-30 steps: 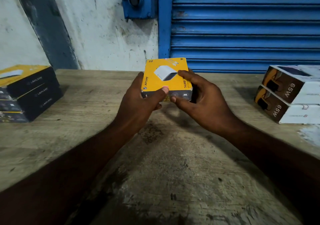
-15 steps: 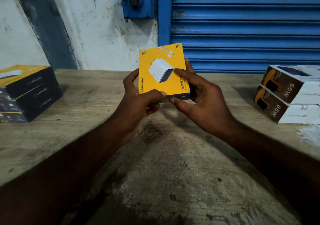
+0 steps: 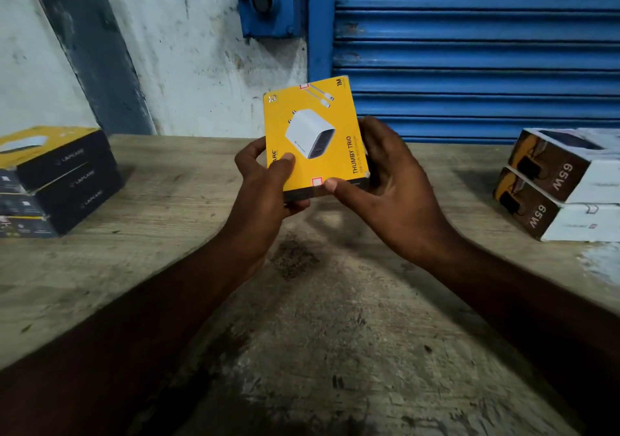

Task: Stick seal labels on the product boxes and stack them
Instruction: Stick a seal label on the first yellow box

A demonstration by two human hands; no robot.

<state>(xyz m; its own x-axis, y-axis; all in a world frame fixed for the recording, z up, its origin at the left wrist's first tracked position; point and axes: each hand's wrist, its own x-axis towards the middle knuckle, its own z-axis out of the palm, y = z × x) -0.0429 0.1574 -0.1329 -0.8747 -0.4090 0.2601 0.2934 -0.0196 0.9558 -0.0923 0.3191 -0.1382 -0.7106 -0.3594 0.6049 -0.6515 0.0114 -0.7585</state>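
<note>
A yellow charger box (image 3: pixel 322 127) is held above the wooden table (image 3: pixel 318 335), its printed face tilted up toward me. My left hand (image 3: pixel 265 190) grips its lower left side, thumb on the yellow face. My right hand (image 3: pixel 392 184) holds the lower right side, thumb tip pressing beside a small red-edged seal label (image 3: pixel 316 181) on the bottom edge. A second such label (image 3: pixel 304 86) sits at the top edge. At the left stands a stack of three yellow-and-black boxes (image 3: pixel 57 180).
Two brown-and-white boxes marked 65W (image 3: pixel 563 184) are stacked at the right edge of the table. Behind the table are a blue roller shutter (image 3: pixel 469 43) and a stained white wall (image 3: pixel 188 50).
The box has been tipped up from nearly flat until its yellow face points at me, and lifted slightly. My left thumb has moved up onto the face; the bottom label now shows.
</note>
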